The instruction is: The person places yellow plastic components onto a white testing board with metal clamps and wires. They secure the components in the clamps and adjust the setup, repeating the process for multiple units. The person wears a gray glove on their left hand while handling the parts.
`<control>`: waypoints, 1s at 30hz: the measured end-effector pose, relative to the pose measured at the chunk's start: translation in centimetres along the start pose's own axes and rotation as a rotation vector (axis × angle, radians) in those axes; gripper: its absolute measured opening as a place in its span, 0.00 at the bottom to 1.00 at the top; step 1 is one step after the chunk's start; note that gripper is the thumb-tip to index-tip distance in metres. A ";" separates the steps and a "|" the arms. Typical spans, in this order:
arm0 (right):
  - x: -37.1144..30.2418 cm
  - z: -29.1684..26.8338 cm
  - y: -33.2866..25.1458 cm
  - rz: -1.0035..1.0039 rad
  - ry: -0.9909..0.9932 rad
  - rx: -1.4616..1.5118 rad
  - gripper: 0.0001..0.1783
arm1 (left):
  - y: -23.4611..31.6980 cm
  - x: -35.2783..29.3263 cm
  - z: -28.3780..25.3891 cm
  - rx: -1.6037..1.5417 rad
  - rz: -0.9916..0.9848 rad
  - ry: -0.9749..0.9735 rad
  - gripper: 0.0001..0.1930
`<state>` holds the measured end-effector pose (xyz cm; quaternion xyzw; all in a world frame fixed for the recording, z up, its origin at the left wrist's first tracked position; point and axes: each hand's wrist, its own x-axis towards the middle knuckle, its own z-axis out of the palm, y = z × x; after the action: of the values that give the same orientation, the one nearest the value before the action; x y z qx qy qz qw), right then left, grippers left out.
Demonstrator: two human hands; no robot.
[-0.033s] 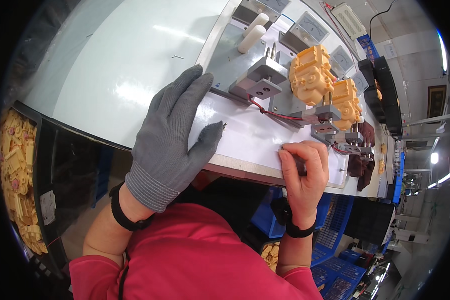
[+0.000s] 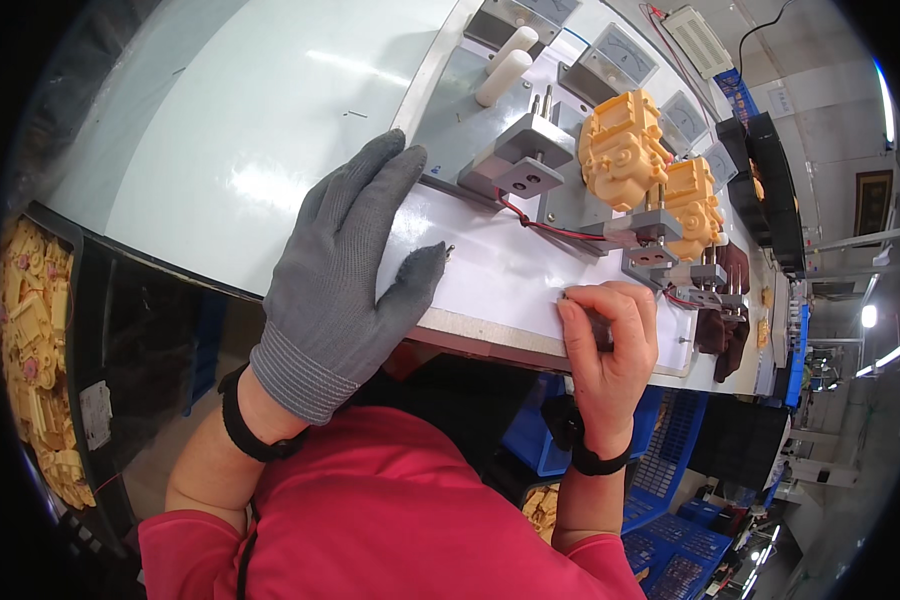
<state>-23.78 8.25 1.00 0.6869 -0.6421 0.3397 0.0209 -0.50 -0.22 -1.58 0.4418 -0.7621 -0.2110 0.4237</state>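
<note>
My left hand (image 2: 335,270), in a grey knit glove, lies flat at the near left corner of a fixture board (image 2: 470,265), its fingers stretched out. By its thumb tip is a small screw-like piece (image 2: 450,250). My right hand (image 2: 610,335) is bare and curled at the board's front edge, thumb and index finger brought together; whatever they hold, if anything, is hidden. Beyond the hands stands a grey metal clamp block (image 2: 520,160) with upright pins and a red-and-black wire (image 2: 540,225). Two yellow moulded housings (image 2: 622,150) (image 2: 692,205) sit on fixtures further right.
Two white posts (image 2: 505,78) rise behind the clamp block. Dial meters (image 2: 615,58) line the back. A small loose pin (image 2: 355,114) lies on the white table (image 2: 220,120). A black bin of yellow parts (image 2: 35,340) stands left; blue crates (image 2: 535,440) are below at right.
</note>
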 end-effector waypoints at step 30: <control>0.0 0.0 -0.2 0.023 0.001 0.010 0.10 | -0.2 -0.1 0.1 -0.002 0.019 0.009 0.31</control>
<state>-23.61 8.27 1.12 0.6794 -0.6483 0.3434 0.0140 -0.48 -0.25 -1.78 0.4352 -0.7640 -0.2056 0.4297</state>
